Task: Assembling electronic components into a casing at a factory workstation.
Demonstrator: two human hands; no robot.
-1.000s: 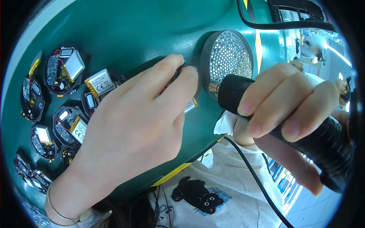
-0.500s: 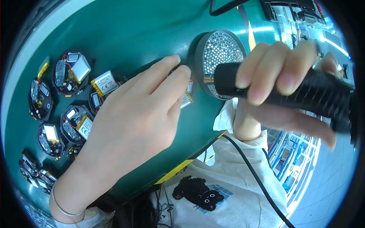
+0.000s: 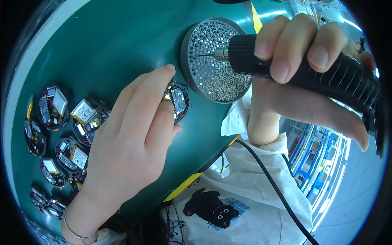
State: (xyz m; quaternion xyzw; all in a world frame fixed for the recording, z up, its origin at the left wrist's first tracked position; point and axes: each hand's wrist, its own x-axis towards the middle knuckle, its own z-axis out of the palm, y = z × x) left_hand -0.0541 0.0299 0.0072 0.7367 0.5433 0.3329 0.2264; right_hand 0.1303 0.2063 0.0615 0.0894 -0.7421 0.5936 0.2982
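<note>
The left hand (image 3: 130,139) presses down on a small round electronic assembly (image 3: 178,100), its fingers closed over the left half so only the circuit board and a few thin wires show, at about nine o'clock from the perforated screw tray (image 3: 204,49). The right hand (image 3: 302,77) is wrapped tight around a black electric screwdriver (image 3: 310,67), whose thin bit (image 3: 206,54) points toward nine o'clock over the tray, above the heap of tiny screws (image 3: 226,81) at the tray's five o'clock side. The risks look plain: the bit could pick up a screw askew or none at all, and a loose screw could drop onto the green mat (image 3: 110,45). If the fingers shift, the assembly may turn under the bit, and the tip could slip onto the board or nick a wire. The driver's black cord (image 3: 269,179) trails toward five o'clock across the white shirt (image 3: 253,204) and could drag on the wrist. More round assemblies (image 3: 61,130) lie well apart at nine o'clock.
</note>
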